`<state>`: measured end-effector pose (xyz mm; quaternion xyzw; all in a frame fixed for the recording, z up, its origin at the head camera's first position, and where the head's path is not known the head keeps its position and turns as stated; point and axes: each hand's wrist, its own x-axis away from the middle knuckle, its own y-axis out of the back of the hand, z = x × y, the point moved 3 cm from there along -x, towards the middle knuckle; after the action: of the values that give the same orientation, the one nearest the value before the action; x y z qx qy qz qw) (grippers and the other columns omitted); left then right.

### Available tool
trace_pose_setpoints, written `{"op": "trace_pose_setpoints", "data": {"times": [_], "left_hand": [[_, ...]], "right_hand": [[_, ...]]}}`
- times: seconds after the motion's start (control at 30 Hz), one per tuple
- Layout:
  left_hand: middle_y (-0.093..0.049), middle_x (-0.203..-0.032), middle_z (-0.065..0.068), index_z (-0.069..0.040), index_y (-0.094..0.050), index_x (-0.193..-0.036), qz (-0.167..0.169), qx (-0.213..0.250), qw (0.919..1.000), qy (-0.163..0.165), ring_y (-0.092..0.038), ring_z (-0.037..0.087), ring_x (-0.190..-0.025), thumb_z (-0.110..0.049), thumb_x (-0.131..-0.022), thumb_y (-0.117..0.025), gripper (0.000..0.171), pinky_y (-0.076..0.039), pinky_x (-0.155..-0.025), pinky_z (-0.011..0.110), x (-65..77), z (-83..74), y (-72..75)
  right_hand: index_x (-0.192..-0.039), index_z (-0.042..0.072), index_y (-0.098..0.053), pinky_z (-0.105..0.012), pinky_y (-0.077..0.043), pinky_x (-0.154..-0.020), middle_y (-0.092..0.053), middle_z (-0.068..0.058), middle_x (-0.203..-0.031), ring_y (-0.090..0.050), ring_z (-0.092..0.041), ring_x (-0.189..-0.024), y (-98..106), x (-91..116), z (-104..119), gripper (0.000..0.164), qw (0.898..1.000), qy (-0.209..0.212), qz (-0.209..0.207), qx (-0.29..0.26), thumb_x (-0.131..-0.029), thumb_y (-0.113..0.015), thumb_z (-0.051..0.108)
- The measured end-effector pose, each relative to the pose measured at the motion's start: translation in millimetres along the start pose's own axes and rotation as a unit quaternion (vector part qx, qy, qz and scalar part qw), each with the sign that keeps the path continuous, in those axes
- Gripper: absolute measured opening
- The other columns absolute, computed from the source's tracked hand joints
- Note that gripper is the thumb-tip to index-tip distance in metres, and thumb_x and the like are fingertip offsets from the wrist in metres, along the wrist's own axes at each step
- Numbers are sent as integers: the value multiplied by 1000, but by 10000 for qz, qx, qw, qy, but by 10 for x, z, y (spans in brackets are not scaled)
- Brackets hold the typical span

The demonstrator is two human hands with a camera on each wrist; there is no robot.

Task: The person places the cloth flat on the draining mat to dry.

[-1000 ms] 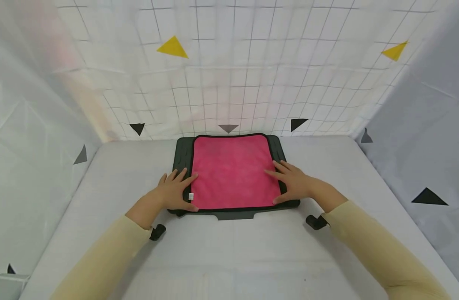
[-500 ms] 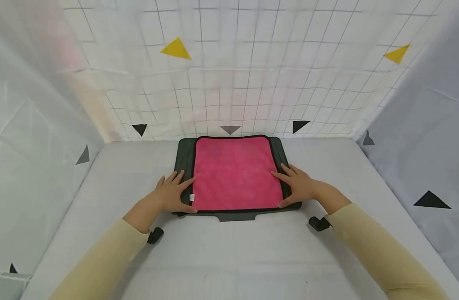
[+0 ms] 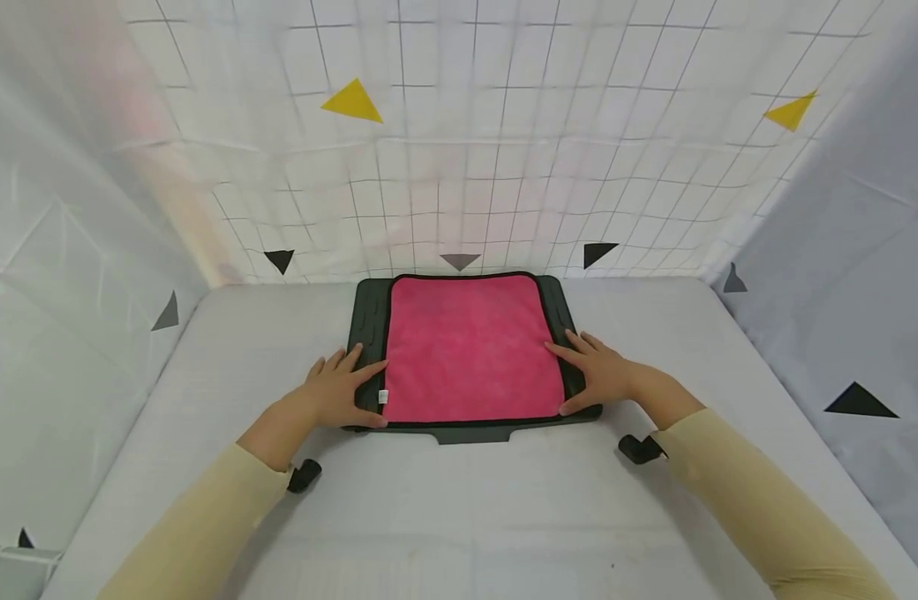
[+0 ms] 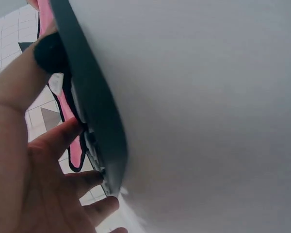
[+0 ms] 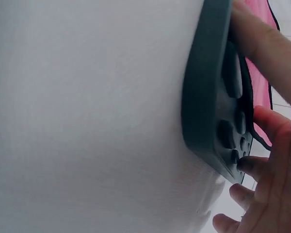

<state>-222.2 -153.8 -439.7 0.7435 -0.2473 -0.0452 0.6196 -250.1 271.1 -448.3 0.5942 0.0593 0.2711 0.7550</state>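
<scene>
A pink cloth [image 3: 470, 350] with black edging and a small white tag [image 3: 383, 397] lies spread flat over a dark green board [image 3: 368, 312]. Strips of the board show along both sides, with raised bumps visible in the right wrist view, and a tab [image 3: 474, 436] juts from its front. My left hand [image 3: 331, 394] rests at the board's front left corner, fingers spread, thumb and forefinger tips at the cloth's edge. Mirroring it, my right hand [image 3: 597, 371] rests spread on the right side, thumb and forefinger at the cloth's right border.
The board sits on a white-covered table [image 3: 459, 508], its far edge close to a white gridded sheet [image 3: 459, 167] at the back. White sheets also hang at the left [image 3: 62, 333] and right [image 3: 849, 275]. Black wrist cameras [image 3: 641, 450] hang beneath both wrists.
My right hand has slid slightly outward to the right, and my left hand has drawn a little left and toward me. The cloth stays flat on the board.
</scene>
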Motion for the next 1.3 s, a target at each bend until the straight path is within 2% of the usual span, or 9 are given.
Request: {"op": "trace_pose_setpoints", "data": {"times": [0.2, 0.37, 0.5, 0.63, 0.8, 1.03, 1.3], "left_hand": [[-11, -152, 18, -29, -26, -146, -3, 284, 9994, -218, -11, 43, -136, -60, -79, -59, 81, -9, -106, 61, 50, 56, 15], [-15, -151, 19, -23, -29, -145, -366, 569, 9970, -364, -13, 44, -135, -51, -83, -60, 75, -10, -104, 63, 71, 76, 217], [-17, -150, 20, -18, -32, -144, -706, 522, 9953, -415, -16, 46, -133, -49, -86, -58, 72, -16, -102, 65, 14, 72, 399], [-16, -151, 17, -18, -33, -144, -889, 549, 9937, -410, -19, 44, -133, -47, -88, -56, 67, -20, -101, 63, -153, 48, 509], [-14, -152, 13, -19, -31, -144, -945, 612, 9933, -267, -17, 41, -134, -44, -90, -54, 65, -19, -103, 61, -407, -4, 570], [-16, -152, 14, -15, -30, -144, -1086, 261, 9933, -310, -15, 41, -135, -41, -91, -53, 63, -16, -106, 57, -674, -113, 624], [-17, -152, 12, -18, -30, -145, -1096, -114, 9937, -181, -16, 39, -135, -43, -92, -51, 63, -16, -106, 57, -936, -189, 632]], "right_hand": [[-146, 24, -26, -66, -28, -95, -10, -17, -152, -7, -42, -136, 102, 51, -14, 97, 9996, 178, -87, -223, -68, -70, 61], [-146, 20, -29, -66, -23, -98, -11, -16, -152, -6, -41, -136, 366, 55, 76, 85, 9986, 193, -183, -463, -78, -65, 55], [-146, 20, -28, -64, -23, -99, -9, -13, -153, -4, -40, -137, 537, -12, 150, 80, 9985, 227, -203, -445, -81, -62, 53], [-145, 22, -29, -61, -24, -101, -10, -11, -153, -4, -36, -138, 632, -131, 171, 76, 9981, 219, -363, -438, -83, -60, 52], [-142, 19, -36, -57, -21, -104, -16, -11, -152, -7, -36, -138, 691, -316, 234, 68, 9965, 418, -654, -323, -85, -61, 45], [-141, 16, -38, -54, -20, -106, -21, -13, -150, -11, -35, -137, 745, -574, 267, 62, 9950, 547, -819, -160, -88, -58, 42], [-139, 15, -41, -49, -18, -108, -28, -13, -147, -16, -33, -136, 760, -827, 276, 56, 9929, 632, -986, -211, -90, -58, 35]]}}
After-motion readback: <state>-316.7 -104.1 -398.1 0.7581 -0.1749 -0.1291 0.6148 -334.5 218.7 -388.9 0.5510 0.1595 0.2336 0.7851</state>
